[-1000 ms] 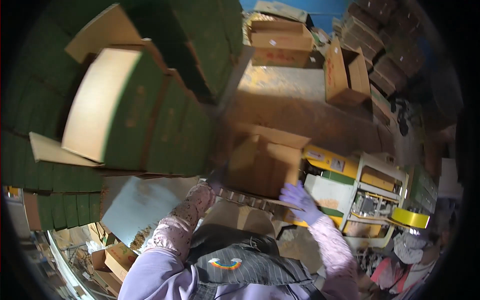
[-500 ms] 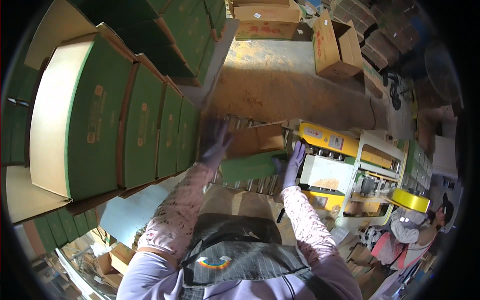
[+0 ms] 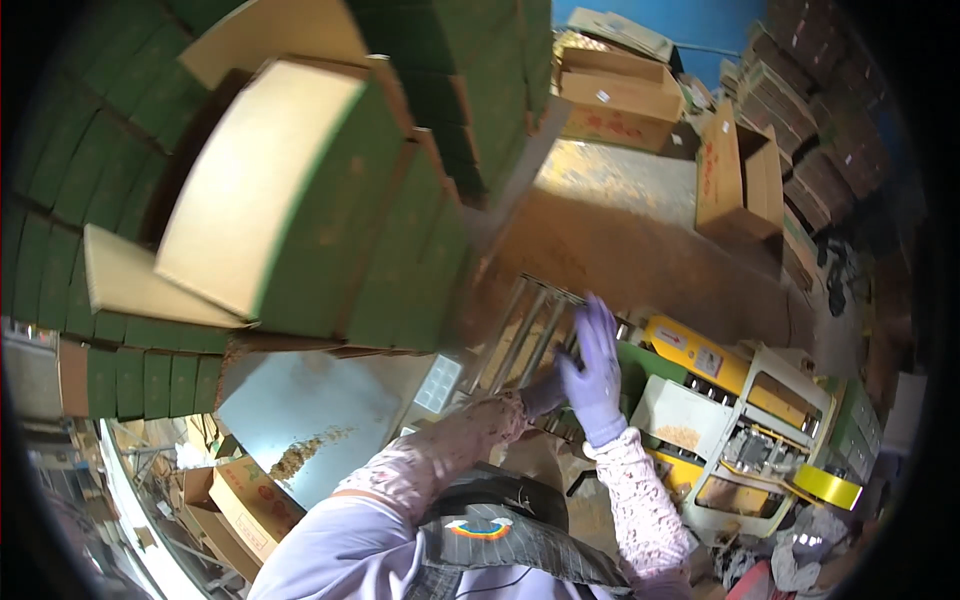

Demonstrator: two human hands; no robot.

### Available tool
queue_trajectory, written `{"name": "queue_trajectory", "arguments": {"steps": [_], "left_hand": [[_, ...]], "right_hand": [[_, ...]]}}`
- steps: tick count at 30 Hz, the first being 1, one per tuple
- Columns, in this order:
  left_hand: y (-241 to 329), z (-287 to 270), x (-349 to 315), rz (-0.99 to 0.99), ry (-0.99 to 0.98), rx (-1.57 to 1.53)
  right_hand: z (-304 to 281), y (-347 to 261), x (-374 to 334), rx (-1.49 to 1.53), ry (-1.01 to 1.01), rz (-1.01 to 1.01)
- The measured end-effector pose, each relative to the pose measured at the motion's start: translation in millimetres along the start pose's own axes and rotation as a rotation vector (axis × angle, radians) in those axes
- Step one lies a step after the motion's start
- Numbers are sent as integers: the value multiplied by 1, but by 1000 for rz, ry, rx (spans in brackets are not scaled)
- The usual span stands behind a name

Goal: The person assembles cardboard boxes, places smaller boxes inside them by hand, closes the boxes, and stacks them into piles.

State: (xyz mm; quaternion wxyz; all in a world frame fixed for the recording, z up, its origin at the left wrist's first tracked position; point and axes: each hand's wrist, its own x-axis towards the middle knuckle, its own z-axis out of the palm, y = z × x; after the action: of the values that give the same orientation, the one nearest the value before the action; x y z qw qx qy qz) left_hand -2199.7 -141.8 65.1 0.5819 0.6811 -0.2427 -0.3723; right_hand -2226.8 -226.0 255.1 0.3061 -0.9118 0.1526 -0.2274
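My right hand (image 3: pixel 598 375), in a purple glove, is raised over the roller conveyor (image 3: pixel 530 335) with its fingers stretched out and nothing in it. Beside it, lower and to the left, is my left hand (image 3: pixel 545 393) in a matching glove. Its fingers are partly hidden behind the right hand, so their pose is unclear. Just right of my right hand, a green carton (image 3: pixel 642 368) lies between the yellow side rails (image 3: pixel 700 350) of a carton-sealing machine. Most of that carton is covered by the machine's white plate (image 3: pixel 682 415).
Large green cartons (image 3: pixel 400 250) with open flaps (image 3: pixel 255 190) stand stacked at left. A grey-blue tabletop (image 3: pixel 310 410) with crumbs is below them. Open brown boxes (image 3: pixel 620 95) stand at the far side. A yellow tape roll (image 3: pixel 828 486) sits on the machine's right end.
The green carton has slid right along the rollers into the sealing machine. My left hand has moved right, close to my right hand. The whole view has turned left.
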Motion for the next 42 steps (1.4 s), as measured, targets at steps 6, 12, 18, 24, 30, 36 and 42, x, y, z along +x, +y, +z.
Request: {"name": "queue_trajectory", "arguments": {"steps": [6,12,18,24,30,36,42], "left_hand": [[226,-115,-28,397,8,-745],[262,-151,-57,619,-66,-986],[138,-147,-31,197,72,-438],[-21,-131,-10,-29,179,509],[71,-99,-37,200,-294,956],[83,-98,38,279,-105,579],[12,-99,-32,126,-232,934]], "right_hand": [[-36,-256,132,312,120,-701],[-134,-184,93,470,-129,-481],[-191,-16,-55,365,-389,26],[-27,114,-160,1207,-536,797],[19,123,-210,544,-329,566],[60,138,-123,210,237,850],[51,127,-103,-397,-171,74]]}}
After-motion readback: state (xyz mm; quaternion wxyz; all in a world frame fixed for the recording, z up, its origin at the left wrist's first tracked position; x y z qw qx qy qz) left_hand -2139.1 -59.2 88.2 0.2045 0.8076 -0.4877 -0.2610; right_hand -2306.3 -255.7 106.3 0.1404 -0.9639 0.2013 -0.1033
